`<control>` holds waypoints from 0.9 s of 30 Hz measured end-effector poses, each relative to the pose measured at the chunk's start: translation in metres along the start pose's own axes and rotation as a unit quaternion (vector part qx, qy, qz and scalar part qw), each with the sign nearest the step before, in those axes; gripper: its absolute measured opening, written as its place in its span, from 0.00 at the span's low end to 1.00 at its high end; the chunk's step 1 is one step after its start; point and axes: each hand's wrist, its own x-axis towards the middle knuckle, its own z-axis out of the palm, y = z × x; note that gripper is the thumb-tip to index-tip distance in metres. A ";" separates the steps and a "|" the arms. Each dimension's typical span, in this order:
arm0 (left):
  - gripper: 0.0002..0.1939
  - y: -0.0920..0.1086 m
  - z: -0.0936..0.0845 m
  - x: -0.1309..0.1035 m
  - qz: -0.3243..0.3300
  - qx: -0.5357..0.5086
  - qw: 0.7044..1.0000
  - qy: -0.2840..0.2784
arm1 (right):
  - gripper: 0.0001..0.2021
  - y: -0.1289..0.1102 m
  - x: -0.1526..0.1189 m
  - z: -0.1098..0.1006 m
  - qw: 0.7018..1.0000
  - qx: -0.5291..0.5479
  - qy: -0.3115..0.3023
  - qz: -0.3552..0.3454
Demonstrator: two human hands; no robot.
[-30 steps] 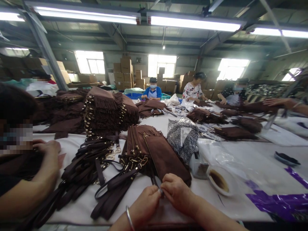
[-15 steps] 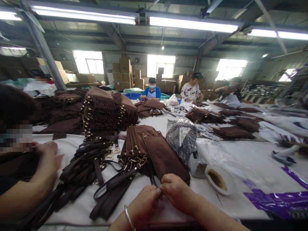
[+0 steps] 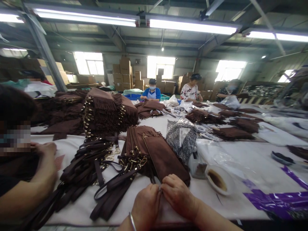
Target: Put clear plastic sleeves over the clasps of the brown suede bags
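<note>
Two hands met at the near edge of the surface [image 3: 240,160], pressed knuckle to knuckle over the lower corner of a brown suede pouch [image 3: 166,160]. The left hand [image 3: 146,205], a bangle [image 3: 132,221] on its wrist, had its fingers curled together; the right hand [image 3: 178,194] did the same, and both seemed pinched on something small and dark at the pouch's corner, though what exactly could not be told. Against the views of a second before, the two hands had barely shifted: the left had slid slightly lower and closer to the right, and the pouch lay where it had lain, so the fiddly work at that corner looked unfinished.

The pouch leaned on a row of like pouches with gold hardware, near the middle of the near edge. Just left lay a tangle of dark straps [image 3: 96,173]; just right stood a small white dish [image 3: 220,179] with a brown smear. A tall stack of fringed bags [image 3: 108,112] rose farther back. A co-worker's forearm [image 3: 29,192] rested at the left edge.
</note>
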 end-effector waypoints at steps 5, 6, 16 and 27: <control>0.16 0.001 0.001 0.007 -0.091 -0.185 0.978 -0.023 | 0.10 -0.001 -0.001 -0.003 1.000 0.022 -0.001 0.008; 0.16 0.001 0.001 0.009 -0.109 -0.231 0.966 -0.038 | 0.10 -0.002 -0.002 -0.004 0.999 0.031 -0.006 0.008; 0.16 0.010 -0.004 0.002 -0.258 -0.528 0.795 -0.153 | 0.07 -0.001 -0.001 -0.012 0.996 0.081 -0.010 0.023; 0.16 0.006 -0.001 0.011 -0.393 -0.670 0.597 -0.200 | 0.11 -0.004 -0.002 0.001 0.998 -0.053 0.031 -0.025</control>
